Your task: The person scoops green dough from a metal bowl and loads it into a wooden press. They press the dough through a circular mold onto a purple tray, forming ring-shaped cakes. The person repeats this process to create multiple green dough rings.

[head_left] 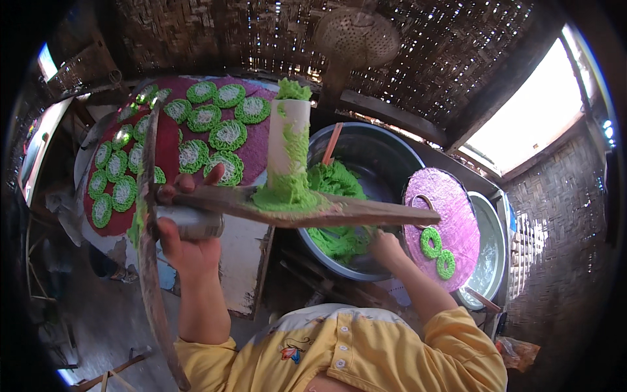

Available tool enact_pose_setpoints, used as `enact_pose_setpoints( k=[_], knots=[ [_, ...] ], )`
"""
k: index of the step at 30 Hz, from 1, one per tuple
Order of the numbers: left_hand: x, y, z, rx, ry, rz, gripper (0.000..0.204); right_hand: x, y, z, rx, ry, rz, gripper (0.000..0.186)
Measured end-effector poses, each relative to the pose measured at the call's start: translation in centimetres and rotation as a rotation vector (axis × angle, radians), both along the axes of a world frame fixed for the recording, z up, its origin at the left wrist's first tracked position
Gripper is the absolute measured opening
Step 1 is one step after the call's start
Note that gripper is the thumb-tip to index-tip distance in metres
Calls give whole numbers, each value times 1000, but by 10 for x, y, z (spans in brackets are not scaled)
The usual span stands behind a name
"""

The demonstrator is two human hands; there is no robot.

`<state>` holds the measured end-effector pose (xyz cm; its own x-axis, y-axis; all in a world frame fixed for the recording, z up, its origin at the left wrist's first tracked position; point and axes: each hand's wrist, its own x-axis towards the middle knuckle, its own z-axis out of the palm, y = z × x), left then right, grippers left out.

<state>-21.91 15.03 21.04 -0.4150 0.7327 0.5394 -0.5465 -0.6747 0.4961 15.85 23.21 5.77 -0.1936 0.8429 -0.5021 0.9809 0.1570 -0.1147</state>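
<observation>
My left hand (189,248) is closed round a pale cylinder (192,223) that joins a long upright wooden bar (151,274). Its fingers also reach the end of a second wooden bar (366,212), which lies crosswise. On that crosswise bar stands a white tube (279,140), smeared with green dough that heaps out of its top. My right hand (385,250) is lowered into a grey basin (418,153) at the mound of green dough (336,183). Its fingers look closed, partly hidden by the dough and the basin's shade. An orange-pink stick (332,144) leans in the dough.
Left, a purple-red mat (256,147) carries several green-and-white lacy rounds (228,134). At right, a round pink board (444,196) holds a thin ring (422,202) and two green dough rings (431,242). Behind it sits a pale basin (488,261). Woven walls (261,39) enclose the space.
</observation>
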Motion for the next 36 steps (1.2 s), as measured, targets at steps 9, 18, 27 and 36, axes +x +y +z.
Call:
enact_pose_setpoints(
  k=[9,18,27,36],
  knots=[
    [2,-5,4,7,24,10,46,-10,-9,17,-103,214,-7,32],
    [1,-7,4,-19,28,-10,37,-17,9,-27,180,278,14,29],
    [-8,-8,2,-27,23,90,34,-42,0,29,-226,821,-750,16],
    [5,-70,50,-241,550,215,49,31,-72,216,-372,1285,-404,43]
  ],
)
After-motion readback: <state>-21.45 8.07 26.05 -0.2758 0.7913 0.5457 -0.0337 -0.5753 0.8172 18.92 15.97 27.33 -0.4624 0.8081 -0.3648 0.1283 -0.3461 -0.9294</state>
